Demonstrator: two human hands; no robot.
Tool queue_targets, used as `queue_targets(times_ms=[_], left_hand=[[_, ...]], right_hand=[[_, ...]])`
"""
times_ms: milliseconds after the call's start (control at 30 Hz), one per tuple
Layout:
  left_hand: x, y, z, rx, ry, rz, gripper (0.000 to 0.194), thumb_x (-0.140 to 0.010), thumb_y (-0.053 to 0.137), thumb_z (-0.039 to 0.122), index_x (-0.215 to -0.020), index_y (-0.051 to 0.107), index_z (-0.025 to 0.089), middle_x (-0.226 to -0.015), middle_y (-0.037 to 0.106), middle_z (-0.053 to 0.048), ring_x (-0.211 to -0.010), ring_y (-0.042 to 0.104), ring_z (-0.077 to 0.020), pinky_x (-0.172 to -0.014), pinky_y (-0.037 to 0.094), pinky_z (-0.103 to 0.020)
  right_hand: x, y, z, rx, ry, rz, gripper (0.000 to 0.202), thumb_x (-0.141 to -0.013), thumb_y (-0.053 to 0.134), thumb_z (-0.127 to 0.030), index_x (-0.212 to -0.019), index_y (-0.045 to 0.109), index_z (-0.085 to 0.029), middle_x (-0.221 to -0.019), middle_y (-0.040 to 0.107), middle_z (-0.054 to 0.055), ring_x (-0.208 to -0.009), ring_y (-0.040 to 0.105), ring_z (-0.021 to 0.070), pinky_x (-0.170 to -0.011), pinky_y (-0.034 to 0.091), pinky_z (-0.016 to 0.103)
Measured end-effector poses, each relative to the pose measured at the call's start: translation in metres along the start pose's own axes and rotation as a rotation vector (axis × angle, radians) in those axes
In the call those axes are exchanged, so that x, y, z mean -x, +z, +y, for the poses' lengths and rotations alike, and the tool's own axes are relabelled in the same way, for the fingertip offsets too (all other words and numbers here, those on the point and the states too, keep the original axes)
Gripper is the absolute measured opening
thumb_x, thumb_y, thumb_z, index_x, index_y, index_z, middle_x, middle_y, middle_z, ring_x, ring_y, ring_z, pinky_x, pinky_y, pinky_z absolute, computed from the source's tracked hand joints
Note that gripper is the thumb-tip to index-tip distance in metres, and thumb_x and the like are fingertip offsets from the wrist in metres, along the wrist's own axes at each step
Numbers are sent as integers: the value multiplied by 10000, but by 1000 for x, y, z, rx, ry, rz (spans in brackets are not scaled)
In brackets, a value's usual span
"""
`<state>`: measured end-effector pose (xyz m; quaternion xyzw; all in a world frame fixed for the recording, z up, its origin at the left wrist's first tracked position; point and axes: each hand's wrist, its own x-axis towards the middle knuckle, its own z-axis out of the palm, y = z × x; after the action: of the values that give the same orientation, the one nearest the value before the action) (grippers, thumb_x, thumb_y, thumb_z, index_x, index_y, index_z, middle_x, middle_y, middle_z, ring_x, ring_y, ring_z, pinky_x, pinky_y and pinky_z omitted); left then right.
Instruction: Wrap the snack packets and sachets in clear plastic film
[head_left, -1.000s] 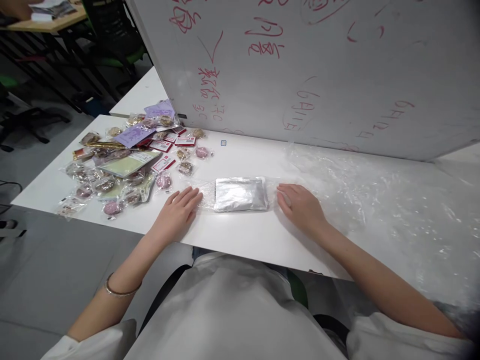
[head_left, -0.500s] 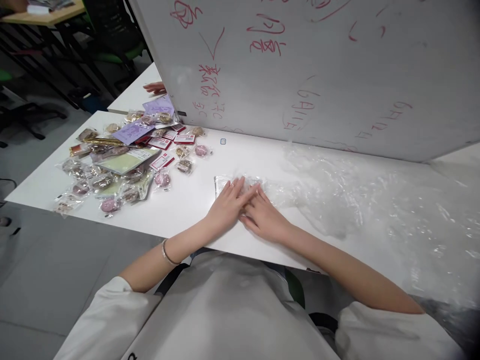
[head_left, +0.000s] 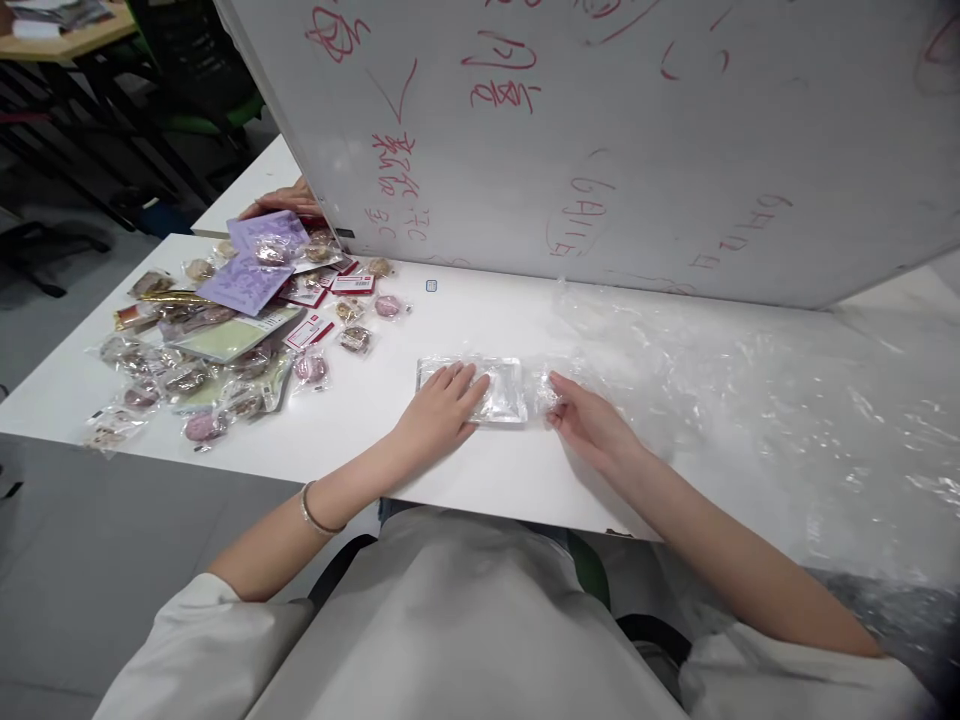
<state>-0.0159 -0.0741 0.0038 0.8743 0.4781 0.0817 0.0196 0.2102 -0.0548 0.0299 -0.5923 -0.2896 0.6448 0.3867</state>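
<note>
Lying flat on the white table point(head_left: 487, 475), the silver pouch point(head_left: 510, 392) sits between the two hands in the head view. Over its left part rests the left hand point(head_left: 442, 405), palm down, fingers outstretched and slightly apart, touching the pouch without gripping it. Just beside the pouch's right edge, the right hand point(head_left: 589, 425) is half curled, fingers and thumb at the clear plastic film point(head_left: 645, 375); whether they pinch it I cannot tell. The film spreads, crumpled, well to the right of the pouch. Left of the pouch and apart from it is a heap of small wrapped pieces point(head_left: 202, 428), with purple packets point(head_left: 251, 283), a pale green packet point(head_left: 236, 337) and red-and-white cards point(head_left: 310, 330). Far to the left behind the pouch, another person's hand point(head_left: 289, 200) shows by the purple packets. Behind the pouch stands a whiteboard point(head_left: 637, 150) with red writing
</note>
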Motion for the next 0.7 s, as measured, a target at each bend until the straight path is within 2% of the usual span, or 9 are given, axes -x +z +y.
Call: queue_targets(times_ms=[133, 200, 267, 367, 433, 533, 600, 633, 700], left_hand=[[5, 1, -2, -65, 69, -10, 531, -892, 505, 135, -1414, 430, 69, -1488, 447, -229, -1424, 376, -351, -1161, 316, -517], [7, 2, 0, -91, 110, 16, 482, -890, 484, 86, -1369, 464, 44, -1444, 488, -245, -1411, 401, -341, -1163, 323, -510], [8, 3, 1, -120, 185, 68, 407, -899, 458, 50, -1302, 509, 30, -1356, 559, -248, -1359, 470, -330, -1149, 352, -493], [12, 2, -2, -177, 306, 153, 312, -910, 446, 31, -1205, 548, 46, -1205, 629, -233, -1214, 581, -305, -1070, 435, -469], [14, 0, -3, -238, 370, 194, 291, -903, 451, 17, -1168, 550, 85, -1101, 650, -194, -1079, 630, -279, -1007, 471, -459], [13, -8, -1, -314, 411, 196, 487, -889, 435, -25, -1325, 457, 193, -1018, 637, -109, -912, 631, -227, -921, 492, -433], [9, -14, 3, -324, 373, 148, 642, -900, 412, -27, -1462, 313, 266, -1007, 615, -81, -865, 610, -214, -851, 497, -397], [6, -17, 5, -324, 344, 121, 661, -910, 402, -17, -1493, 269, 264, -996, 605, -79, -854, 601, -215, -822, 493, -381], [2, -20, 7, -326, 300, 75, 574, -932, 386, 14, -1476, 313, 183, -971, 594, -90, -853, 590, -225, -791, 481, -365]], right_hand=[[-7, 27, 3, 323, -371, 62, 369, -812, 640, -509, -1061, 713, -247, -1145, 708, 47, -1242, 569, 276, -1099, 407, 442], [-3, 41, 6, 435, -562, -20, 440, -826, 635, -457, -1228, 652, -280, -1252, 668, 31, -1274, 544, 249, -1134, 369, 429], [0, 51, 8, 499, -640, -152, 485, -826, 647, -429, -1289, 607, -288, -1270, 656, 36, -1233, 572, 248, -1120, 389, 436], [0, 54, 3, 624, -581, -332, 338, -844, 629, -440, -1123, 683, -257, -1123, 699, 57, -1136, 618, 265, -1076, 428, 452], [-3, 51, -4, 654, -503, -399, 360, -817, 662, -475, -1100, 690, -254, -1094, 700, 55, -1106, 630, 267, -1030, 466, 440], [-8, 43, -18, 581, -316, -375, 536, -772, 669, -616, -1178, 677, -266, -1133, 695, 53, -1105, 626, 278, -969, 496, 418], [-12, 40, -24, 526, -169, -333, 613, -828, 510, -724, -1160, 703, -246, -1107, 704, 72, -1060, 634, 281, -950, 487, 414], [-14, 40, -26, 511, -127, -324, 661, -865, 406, -744, -1146, 717, -232, -1077, 710, 81, -1018, 641, 273, -938, 482, 408], [-20, 37, -29, 502, -137, -301, 712, -914, 278, -726, -1153, 728, -229, -1032, 713, 75, -956, 638, 241, -931, 467, 383]])
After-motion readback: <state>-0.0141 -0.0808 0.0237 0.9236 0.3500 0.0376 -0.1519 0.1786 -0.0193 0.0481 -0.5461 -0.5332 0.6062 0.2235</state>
